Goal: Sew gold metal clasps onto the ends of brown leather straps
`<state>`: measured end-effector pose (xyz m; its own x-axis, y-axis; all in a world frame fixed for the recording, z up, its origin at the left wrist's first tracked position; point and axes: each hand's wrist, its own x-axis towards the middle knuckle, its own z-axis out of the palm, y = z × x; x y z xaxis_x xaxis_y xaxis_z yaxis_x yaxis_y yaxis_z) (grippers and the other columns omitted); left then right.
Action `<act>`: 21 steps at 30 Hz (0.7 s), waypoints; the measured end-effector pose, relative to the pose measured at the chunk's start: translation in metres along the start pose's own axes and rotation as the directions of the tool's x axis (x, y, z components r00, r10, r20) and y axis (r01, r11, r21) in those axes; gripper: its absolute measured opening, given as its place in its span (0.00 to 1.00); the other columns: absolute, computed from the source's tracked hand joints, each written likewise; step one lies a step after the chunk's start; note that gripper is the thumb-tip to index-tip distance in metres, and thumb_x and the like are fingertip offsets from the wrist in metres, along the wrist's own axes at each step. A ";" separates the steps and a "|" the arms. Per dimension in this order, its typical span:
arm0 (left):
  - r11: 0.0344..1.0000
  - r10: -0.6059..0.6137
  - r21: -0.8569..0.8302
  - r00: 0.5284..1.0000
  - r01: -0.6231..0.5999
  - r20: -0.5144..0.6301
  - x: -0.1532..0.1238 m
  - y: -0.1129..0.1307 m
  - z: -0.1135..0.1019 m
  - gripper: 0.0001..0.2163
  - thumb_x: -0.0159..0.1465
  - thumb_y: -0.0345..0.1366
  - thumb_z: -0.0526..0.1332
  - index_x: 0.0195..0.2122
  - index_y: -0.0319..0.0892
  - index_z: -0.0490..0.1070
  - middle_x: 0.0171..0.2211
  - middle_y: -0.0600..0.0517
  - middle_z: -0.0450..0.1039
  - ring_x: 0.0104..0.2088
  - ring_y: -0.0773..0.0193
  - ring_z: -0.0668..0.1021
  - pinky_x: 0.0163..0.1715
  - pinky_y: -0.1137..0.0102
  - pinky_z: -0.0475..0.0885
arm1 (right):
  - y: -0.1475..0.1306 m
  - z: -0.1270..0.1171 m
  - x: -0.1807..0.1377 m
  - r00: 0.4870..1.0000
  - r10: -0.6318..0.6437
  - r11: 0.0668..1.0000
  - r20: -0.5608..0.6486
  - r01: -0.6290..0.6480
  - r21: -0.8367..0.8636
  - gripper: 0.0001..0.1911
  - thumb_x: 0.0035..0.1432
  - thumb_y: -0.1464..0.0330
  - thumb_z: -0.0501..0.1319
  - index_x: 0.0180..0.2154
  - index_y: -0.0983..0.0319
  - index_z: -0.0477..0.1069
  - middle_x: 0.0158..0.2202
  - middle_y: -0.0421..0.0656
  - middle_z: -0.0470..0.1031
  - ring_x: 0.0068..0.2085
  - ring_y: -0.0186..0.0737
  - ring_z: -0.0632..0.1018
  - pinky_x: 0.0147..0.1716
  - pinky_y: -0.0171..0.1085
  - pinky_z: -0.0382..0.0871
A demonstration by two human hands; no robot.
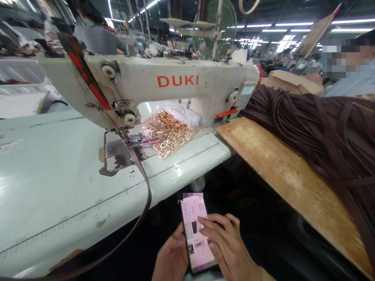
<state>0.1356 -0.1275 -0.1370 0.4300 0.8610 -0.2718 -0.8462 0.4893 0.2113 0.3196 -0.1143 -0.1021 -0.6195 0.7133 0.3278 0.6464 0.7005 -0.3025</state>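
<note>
Low in front of me, below the table edge, my left hand [172, 253] grips a smartphone [191, 230] along its left side. Its lit screen shows a page of text and small pictures. Over the screen are the stretched-out fingers of my right hand [227, 242], the fingertips at or just above the glass. On the table stands a DUKI sewing machine [175, 80]. A narrow brown strap [149, 193] runs from its needle area down over the table's front edge. Pink-handled thread snips [150, 141] lie beside the presser foot, against a clear bag of gold-coloured metal clasps [170, 132].
A wooden board [272, 168] extends at the right, with a large heap of brown straps [316, 128] on and behind it. Thread cones [202, 11] and a green fan [224, 29] stand behind the machine. A person [96, 33] is at the back left, another [354, 84] at far right.
</note>
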 end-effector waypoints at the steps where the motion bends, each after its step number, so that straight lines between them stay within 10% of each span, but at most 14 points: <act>1: 1.000 -0.002 -0.003 1.000 0.002 0.000 0.000 0.000 0.000 0.21 0.57 0.29 0.54 0.51 0.41 0.73 0.43 0.46 0.76 0.49 0.51 0.73 0.53 0.58 0.61 | 0.000 0.000 0.000 1.000 -0.001 1.000 0.002 0.001 -0.005 0.14 0.66 0.70 0.51 0.51 0.61 0.66 0.57 0.44 0.68 0.55 0.45 0.66 0.50 0.45 0.53; 21: 0.999 -0.015 -0.040 1.000 0.015 0.015 -0.001 -0.001 -0.008 0.21 0.57 0.27 0.53 0.52 0.42 0.73 0.44 0.48 0.76 0.51 0.54 0.73 0.55 0.61 0.60 | -0.008 0.016 0.007 0.986 0.056 0.995 -0.160 -0.042 0.092 0.15 0.70 0.66 0.45 0.45 0.61 0.69 0.52 0.44 0.73 0.51 0.44 0.69 0.49 0.44 0.51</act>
<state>0.1336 -0.1300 -0.1445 0.4470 0.8556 -0.2612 -0.8514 0.4965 0.1691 0.3036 -0.1146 -0.1115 -0.5030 0.7383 0.4492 0.6281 0.6693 -0.3968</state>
